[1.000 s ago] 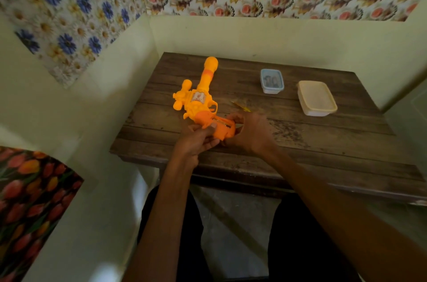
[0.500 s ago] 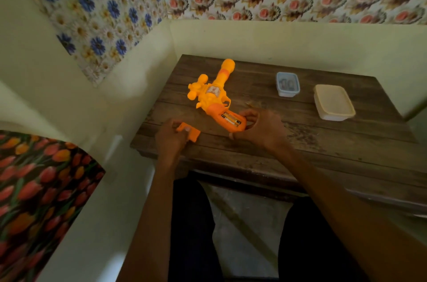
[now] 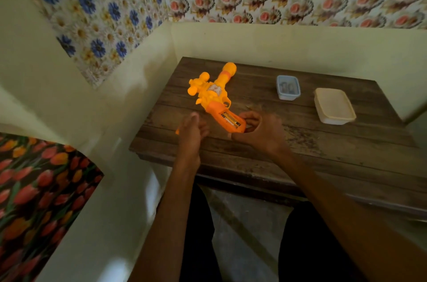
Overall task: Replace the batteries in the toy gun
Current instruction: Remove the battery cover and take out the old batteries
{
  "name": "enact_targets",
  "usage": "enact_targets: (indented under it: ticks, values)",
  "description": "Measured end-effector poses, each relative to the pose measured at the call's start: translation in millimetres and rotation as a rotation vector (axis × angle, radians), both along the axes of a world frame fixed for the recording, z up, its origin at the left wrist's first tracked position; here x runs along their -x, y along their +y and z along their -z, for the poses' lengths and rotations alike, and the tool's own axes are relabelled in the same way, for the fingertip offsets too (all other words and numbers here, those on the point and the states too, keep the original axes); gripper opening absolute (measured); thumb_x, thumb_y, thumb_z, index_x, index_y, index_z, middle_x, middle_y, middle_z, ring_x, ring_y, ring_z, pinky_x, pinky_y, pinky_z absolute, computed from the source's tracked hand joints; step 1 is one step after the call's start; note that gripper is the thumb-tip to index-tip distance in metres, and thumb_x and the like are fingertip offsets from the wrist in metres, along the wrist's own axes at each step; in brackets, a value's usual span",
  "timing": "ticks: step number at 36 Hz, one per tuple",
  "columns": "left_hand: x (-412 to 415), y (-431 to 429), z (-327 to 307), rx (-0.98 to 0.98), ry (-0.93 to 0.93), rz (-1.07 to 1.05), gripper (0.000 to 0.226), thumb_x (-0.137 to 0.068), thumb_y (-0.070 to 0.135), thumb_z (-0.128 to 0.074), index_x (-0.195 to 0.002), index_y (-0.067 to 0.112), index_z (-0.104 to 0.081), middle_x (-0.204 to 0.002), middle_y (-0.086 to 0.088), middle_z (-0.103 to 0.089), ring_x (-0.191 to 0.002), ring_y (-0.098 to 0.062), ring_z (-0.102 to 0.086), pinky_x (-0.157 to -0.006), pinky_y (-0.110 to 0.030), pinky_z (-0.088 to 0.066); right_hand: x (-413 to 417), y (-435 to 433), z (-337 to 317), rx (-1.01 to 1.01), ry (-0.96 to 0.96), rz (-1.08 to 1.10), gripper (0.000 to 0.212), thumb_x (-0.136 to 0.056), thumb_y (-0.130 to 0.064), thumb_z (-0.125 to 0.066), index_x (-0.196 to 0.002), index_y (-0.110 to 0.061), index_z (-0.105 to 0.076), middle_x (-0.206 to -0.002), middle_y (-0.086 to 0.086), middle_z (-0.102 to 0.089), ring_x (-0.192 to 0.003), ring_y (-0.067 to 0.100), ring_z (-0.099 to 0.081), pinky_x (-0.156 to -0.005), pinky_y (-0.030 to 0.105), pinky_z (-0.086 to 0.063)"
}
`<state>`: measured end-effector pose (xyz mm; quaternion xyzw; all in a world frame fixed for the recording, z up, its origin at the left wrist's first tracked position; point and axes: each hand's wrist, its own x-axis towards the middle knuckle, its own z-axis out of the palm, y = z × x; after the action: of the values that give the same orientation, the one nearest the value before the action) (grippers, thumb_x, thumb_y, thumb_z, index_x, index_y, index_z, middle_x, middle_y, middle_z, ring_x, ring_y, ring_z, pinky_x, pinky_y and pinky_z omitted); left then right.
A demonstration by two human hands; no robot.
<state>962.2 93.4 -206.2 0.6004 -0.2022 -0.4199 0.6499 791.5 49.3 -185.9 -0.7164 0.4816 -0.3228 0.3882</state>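
Head view: the toy gun (image 3: 213,94) is lying flat on the wooden counter (image 3: 323,143), toward its left side, with the barrel pointing away toward the far wall and the orange grip pointing back at the person. The battery compartment in the grip is lying open, facing up, and the batteries (image 3: 231,119) are showing inside it, seated lengthwise.

The right hand (image 3: 258,135) is gripping the butt end of the grip, with fingers and thumb curling round it. The left hand (image 3: 193,129) is hovering just left of the grip, apart from the gun, its fingers loosely extended and pinching nothing that can be seen; the hand is blurring slightly. A small orange piece (image 3: 177,131) is showing at that hand's outer edge on the counter; contact between the two cannot be told.

Further right on the counter, a small clear tub (image 3: 288,87) is sitting with dark items inside, too small to identify. A cream lidded container (image 3: 335,106) is sitting just beside it, nearer the right edge.
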Motion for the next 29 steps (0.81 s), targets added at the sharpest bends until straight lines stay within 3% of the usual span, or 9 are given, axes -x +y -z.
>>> enact_targets:
  ticks: [4, 6, 9, 12, 15, 18, 21, 25, 29]
  values:
    - [28.2, -6.9, -6.1, 0.034, 0.236, 0.214, 0.051, -0.1, 0.046, -0.037, -0.135, 0.012, -0.05, -0.123, -0.011, -0.063, -0.112, -0.023, -0.06, -0.094, -0.035, -0.048, 2.2, 1.3, 3.8, 0.032, 0.005, -0.026, 0.065, -0.052, -0.029, -0.091, -0.11, -0.013, -0.066, -0.101, -0.005, -0.072, -0.088, 0.001, -0.068, -0.08, 0.023, -0.057]
    - [39.8, -10.4, -9.1, 0.079, 0.296, 0.185, 0.048, -0.101, 0.04, -0.039, -0.136, 0.008, -0.049, -0.12, -0.013, -0.064, -0.107, -0.025, -0.062, -0.096, -0.042, -0.047, 3.9, 3.0, 3.8, 0.064, 0.042, -0.038, 0.063, -0.054, -0.03, -0.091, -0.11, -0.016, -0.067, -0.101, -0.007, -0.071, -0.09, 0.0, -0.067, -0.08, 0.019, -0.055]
    - [50.6, -14.0, -7.5, 0.098, 0.26, 0.153, 0.033, -0.103, 0.032, -0.039, -0.123, 0.011, -0.054, -0.101, -0.007, -0.067, -0.087, -0.019, -0.065, -0.077, -0.035, -0.051, 6.9, 3.7, 2.2, 0.119, 0.082, -0.047, 0.06, -0.056, -0.035, -0.09, -0.11, -0.02, -0.068, -0.1, -0.01, -0.071, -0.086, -0.003, -0.065, -0.077, 0.014, -0.053]
    - [56.7, -14.8, -3.9, 0.056, 0.202, 0.17, 0.023, -0.103, 0.036, -0.038, -0.1, 0.022, -0.056, -0.091, -0.001, -0.066, -0.073, -0.015, -0.06, -0.05, -0.025, -0.04, 11.8, 4.3, 3.1, 0.151, 0.197, -0.093, 0.065, -0.059, -0.042, -0.088, -0.117, -0.025, -0.065, -0.104, -0.016, -0.065, -0.085, -0.007, -0.058, -0.069, -0.002, -0.038]
    - [58.8, -14.6, 1.4, 0.065, 0.253, 0.178, 0.021, -0.103, 0.038, -0.038, -0.109, 0.022, -0.05, -0.098, -0.004, -0.064, -0.065, -0.015, -0.065, -0.038, -0.019, -0.038, 21.4, 4.8, 3.1, 0.15, 0.255, -0.183, 0.07, -0.063, -0.048, -0.085, -0.126, -0.03, -0.059, -0.111, -0.017, -0.064, -0.086, -0.014, -0.054, -0.069, -0.006, -0.033]
    - [60.7, -19.0, 3.8, 0.157, 0.368, 0.122, 0.026, -0.104, 0.029, -0.039, -0.122, 0.013, -0.048, -0.096, -0.008, -0.062, -0.071, -0.016, -0.067, -0.053, -0.031, -0.053, 33.4, -2.7, 3.7, 0.049, 0.256, -0.211, 0.058, -0.075, -0.045, -0.077, -0.127, -0.031, -0.057, -0.112, -0.017, -0.061, -0.086, -0.015, -0.052, -0.069, -0.004, -0.034]
    - [62.9, -22.5, 4.6, 0.169, 0.403, 0.079, 0.033, -0.104, 0.019, -0.039, -0.134, 0.007, -0.043, -0.098, -0.01, -0.062, -0.088, -0.019, -0.062, -0.088, -0.043, -0.05, 42.1, -14.8, 9.7, 0.031, 0.227, -0.035, 0.035, -0.087, -0.039, -0.065, -0.12, -0.026, -0.062, -0.108, -0.01, -0.063, -0.093, 0.002, -0.057, -0.071, 0.002, -0.036]
    - [67.2, -26.1, 9.0, 0.128, 0.434, 0.072, 0.036, -0.103, 0.018, -0.039, -0.137, 0.008, -0.04, -0.101, -0.009, -0.063, -0.093, -0.019, -0.062, -0.095, -0.043, -0.047, 52.2, -31.7, 17.7, 0.062, 0.329, 0.165, 0.025, -0.09, -0.026, -0.062, -0.114, -0.022, -0.064, -0.106, -0.005, -0.063, -0.095, 0.009, -0.057, -0.082, 0.027, -0.048]
    - [69.0, -26.9, 16.8, 0.122, 0.398, 0.082, 0.039, -0.103, 0.019, -0.04, -0.141, 0.01, -0.038, -0.103, -0.008, -0.063, -0.095, -0.018, -0.061, -0.101, -0.048, -0.043, 57.3, -47.1, 34.5, 0.163, 0.479, 0.241, 0.038, -0.084, -0.032, -0.067, -0.119, -0.022, -0.058, -0.121, 0.006, -0.057, -0.108, 0.024, -0.056, -0.087, 0.039, -0.051]
